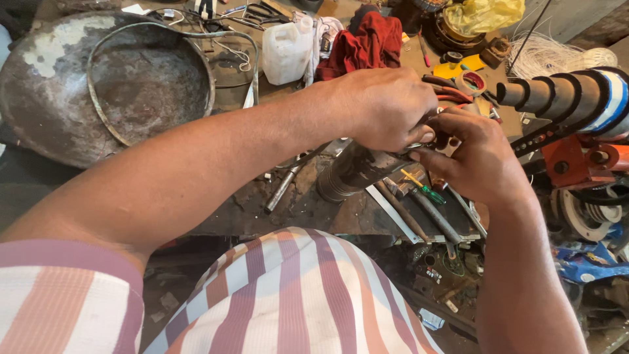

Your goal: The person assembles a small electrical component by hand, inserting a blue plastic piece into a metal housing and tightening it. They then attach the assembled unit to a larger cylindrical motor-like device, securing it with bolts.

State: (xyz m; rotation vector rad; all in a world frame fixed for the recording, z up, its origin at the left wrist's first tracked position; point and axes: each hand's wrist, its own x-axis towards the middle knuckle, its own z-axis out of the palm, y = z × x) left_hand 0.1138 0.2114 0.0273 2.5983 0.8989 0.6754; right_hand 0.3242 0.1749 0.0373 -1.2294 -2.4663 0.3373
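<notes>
Your left hand [383,108] covers the top end of the metal cylinder [354,170], so you can't see what the fingers grip there. Your right hand [478,157] hides the part beside it. The coiled black hose [563,95] runs off the right edge.

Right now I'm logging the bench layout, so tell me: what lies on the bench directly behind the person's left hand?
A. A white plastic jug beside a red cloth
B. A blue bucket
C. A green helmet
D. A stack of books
A: a white plastic jug stands beside a crumpled red cloth on the bench, just beyond the left hand, which grips the grey metal cylinder.
</notes>
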